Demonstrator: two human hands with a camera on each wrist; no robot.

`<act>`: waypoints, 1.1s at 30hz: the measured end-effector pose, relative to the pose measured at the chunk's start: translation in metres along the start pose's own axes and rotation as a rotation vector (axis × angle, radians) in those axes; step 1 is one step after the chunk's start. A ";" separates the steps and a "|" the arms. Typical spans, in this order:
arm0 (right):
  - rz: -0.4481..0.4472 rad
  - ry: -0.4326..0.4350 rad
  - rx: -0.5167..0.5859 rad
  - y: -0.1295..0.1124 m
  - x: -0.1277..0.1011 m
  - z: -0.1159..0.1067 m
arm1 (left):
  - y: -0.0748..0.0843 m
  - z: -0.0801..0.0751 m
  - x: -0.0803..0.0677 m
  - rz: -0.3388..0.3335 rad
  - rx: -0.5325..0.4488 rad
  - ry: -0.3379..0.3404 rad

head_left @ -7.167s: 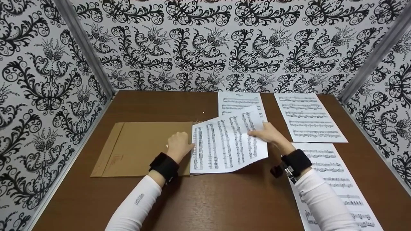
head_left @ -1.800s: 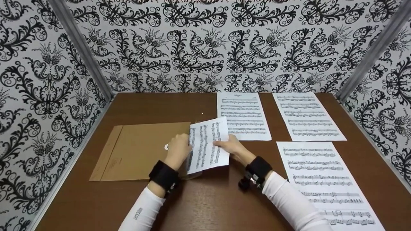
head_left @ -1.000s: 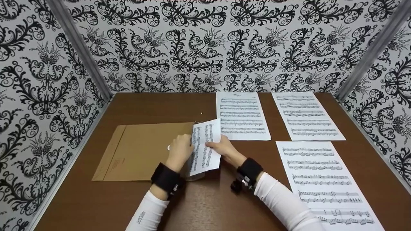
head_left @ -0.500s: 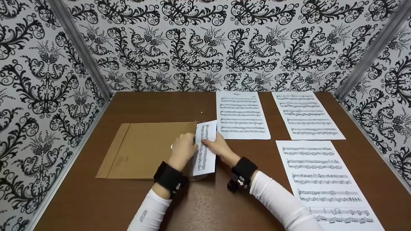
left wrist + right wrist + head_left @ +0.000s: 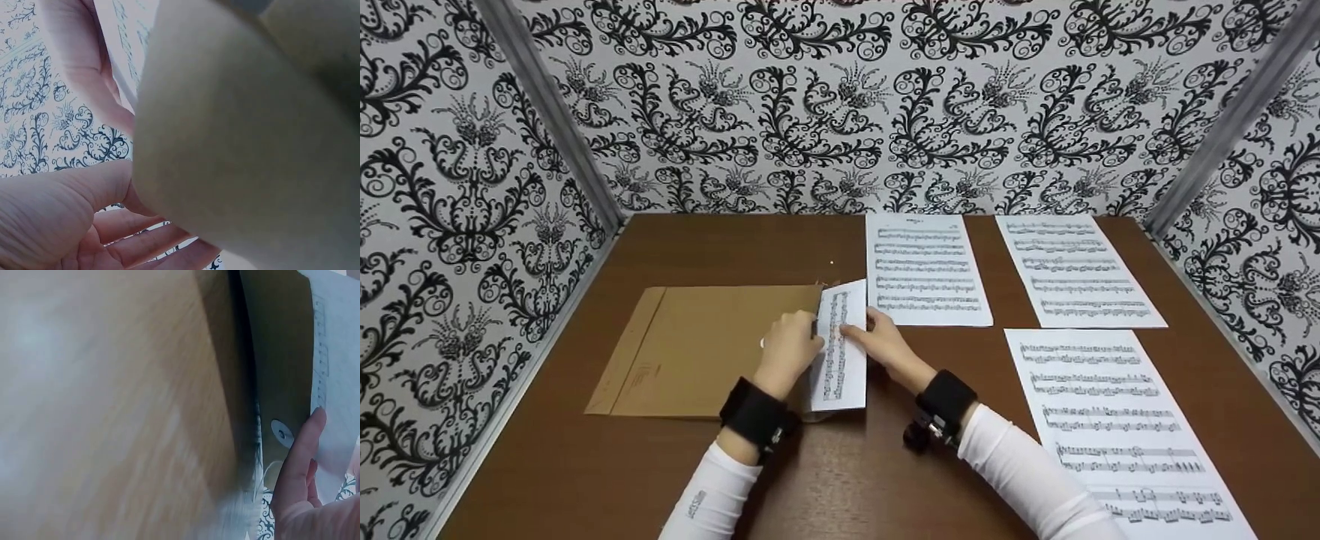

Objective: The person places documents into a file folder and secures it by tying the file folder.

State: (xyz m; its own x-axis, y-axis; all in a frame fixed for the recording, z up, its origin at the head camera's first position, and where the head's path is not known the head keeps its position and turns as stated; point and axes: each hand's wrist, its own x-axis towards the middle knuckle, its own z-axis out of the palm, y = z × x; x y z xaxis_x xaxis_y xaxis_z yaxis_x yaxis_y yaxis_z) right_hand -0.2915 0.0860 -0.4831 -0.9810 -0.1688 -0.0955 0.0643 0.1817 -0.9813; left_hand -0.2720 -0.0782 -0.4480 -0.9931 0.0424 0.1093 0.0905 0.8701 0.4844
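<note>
Head: right hand (image 5: 889,346), thumb (image 5: 853,332) atop sheet (image 5: 840,379)

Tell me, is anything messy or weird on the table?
Nothing looks spilled or torn. But the music sheet in the right hand seems odd: it's turned sideways, unlike the three loose sheets on the table.

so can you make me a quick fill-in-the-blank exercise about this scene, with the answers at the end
1. The left hand holds the envelope, whose colour is ____.
2. The music sheet pinched by the right hand lies partly ____ the envelope.
3. Apart from that one, ____ other sheets lie flat on the table.
4. The bands on both wrists are coloured ____.

Missing words: brown; inside; three; black
</note>
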 end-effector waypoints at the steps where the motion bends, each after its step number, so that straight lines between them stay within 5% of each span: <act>1: 0.006 -0.002 0.016 0.000 -0.001 -0.001 | 0.000 0.000 0.000 0.005 0.000 0.003; 10: 0.146 -0.038 0.188 -0.006 -0.016 -0.013 | -0.002 0.000 0.000 0.023 -0.020 0.007; 20: 0.090 -0.104 0.180 -0.006 -0.021 -0.011 | 0.000 0.002 0.000 0.036 -0.002 0.009; 33: -0.077 -0.073 -0.015 -0.009 -0.016 -0.003 | -0.001 0.005 -0.001 0.047 -0.009 0.042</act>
State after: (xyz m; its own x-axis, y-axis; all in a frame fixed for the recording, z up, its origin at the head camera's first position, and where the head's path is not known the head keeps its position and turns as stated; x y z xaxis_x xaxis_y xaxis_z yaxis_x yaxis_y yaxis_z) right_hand -0.2767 0.0897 -0.4719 -0.9668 -0.2533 -0.0323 -0.0143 0.1802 -0.9835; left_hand -0.2715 -0.0764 -0.4530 -0.9838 0.0624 0.1679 0.1377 0.8631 0.4858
